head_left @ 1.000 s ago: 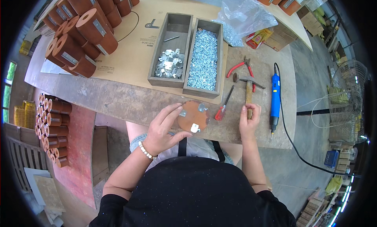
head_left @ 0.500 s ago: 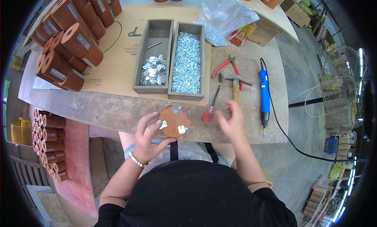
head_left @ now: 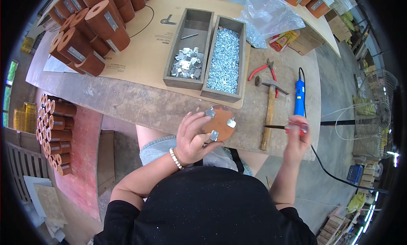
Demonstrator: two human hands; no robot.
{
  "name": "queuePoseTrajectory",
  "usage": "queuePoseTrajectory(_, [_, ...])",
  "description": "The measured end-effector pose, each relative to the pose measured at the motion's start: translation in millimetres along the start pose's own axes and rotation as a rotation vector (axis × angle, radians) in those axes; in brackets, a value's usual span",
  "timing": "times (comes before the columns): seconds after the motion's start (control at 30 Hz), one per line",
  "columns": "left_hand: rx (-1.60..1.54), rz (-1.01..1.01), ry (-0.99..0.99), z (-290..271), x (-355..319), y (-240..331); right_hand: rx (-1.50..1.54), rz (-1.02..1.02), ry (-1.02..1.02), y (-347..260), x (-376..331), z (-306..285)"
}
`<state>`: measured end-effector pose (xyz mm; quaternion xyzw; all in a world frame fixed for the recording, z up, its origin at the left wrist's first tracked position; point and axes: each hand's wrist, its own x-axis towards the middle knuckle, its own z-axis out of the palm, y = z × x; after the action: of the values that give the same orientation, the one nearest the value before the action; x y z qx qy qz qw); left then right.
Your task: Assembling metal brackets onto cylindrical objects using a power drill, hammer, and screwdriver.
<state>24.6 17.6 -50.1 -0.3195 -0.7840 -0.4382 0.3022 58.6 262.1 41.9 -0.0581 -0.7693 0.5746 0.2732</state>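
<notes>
My left hand [head_left: 191,137] grips the left edge of a round brown disc [head_left: 224,123], fingers on top and thumb at the near rim. Three small bent metal clips sit around the disc's edge; one clip [head_left: 231,123] is on the right. My right hand [head_left: 296,141] is closed around the red handle of a screwdriver [head_left: 277,127], whose dark shaft points left toward the disc, apart from it. Under the shaft lies a hammer [head_left: 269,118] with a wooden handle. A blue electric screwdriver [head_left: 300,96] lies just beyond my right hand.
Two grey boxes stand past the disc: one with metal clips [head_left: 186,63], one full of screws [head_left: 223,60]. Red-handled pliers [head_left: 270,69] lie near the hammer. Brown cylinders [head_left: 106,22] are stacked at the far left. A clear plastic bag [head_left: 273,12] and a fan [head_left: 375,113] are rightward.
My right hand has taken the red-handled screwdriver off the table and moved right with it. The disc has turned a little in my left hand. The whole view has shifted.
</notes>
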Motion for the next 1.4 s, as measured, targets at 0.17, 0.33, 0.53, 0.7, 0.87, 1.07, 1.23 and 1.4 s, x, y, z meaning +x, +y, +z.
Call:
queuePoseTrajectory(0.17, [-0.193, 0.045, -0.143, -5.8, 8.9, -6.8, 0.302, -0.193, -0.316, -53.8, 7.4, 19.3])
queuePoseTrajectory(0.33, [-0.2, -0.082, -0.314, -25.0, 21.9, -4.5, 0.663, -0.006, -0.266, -61.2, -2.9, 58.2])
queuePoseTrajectory(0.53, [-0.227, -0.066, -0.309, -28.8, 30.0, -3.2, 0.951, 0.017, -0.517, -39.1, 0.7, 83.3])
queuePoseTrajectory(0.7, [-0.253, -0.112, -0.316, -28.4, 26.9, -4.4, 0.902, 0.05, -0.451, -33.8, -6.3, 85.8])
queuePoseTrajectory(0.87, [-0.275, -0.133, -0.315, -26.9, 24.9, -7.3, 0.87, 0.076, -0.462, -36.5, -9.1, 87.7])
queuePoseTrajectory(1.07, [-0.296, -0.133, -0.322, -27.5, 25.8, -7.4, 0.867, 0.077, -0.492, -38.6, -7.2, 86.9])
queuePoseTrajectory(1.23, [-0.32, -0.129, -0.313, -28.0, 27.4, -7.8, 0.839, 0.066, -0.52, -38.9, -7.3, 88.4])
queuePoseTrajectory(1.4, [-0.308, -0.135, -0.318, -28.4, 27.9, -8.0, 0.765, 0.004, -0.68, -46.9, 3.2, 85.6])
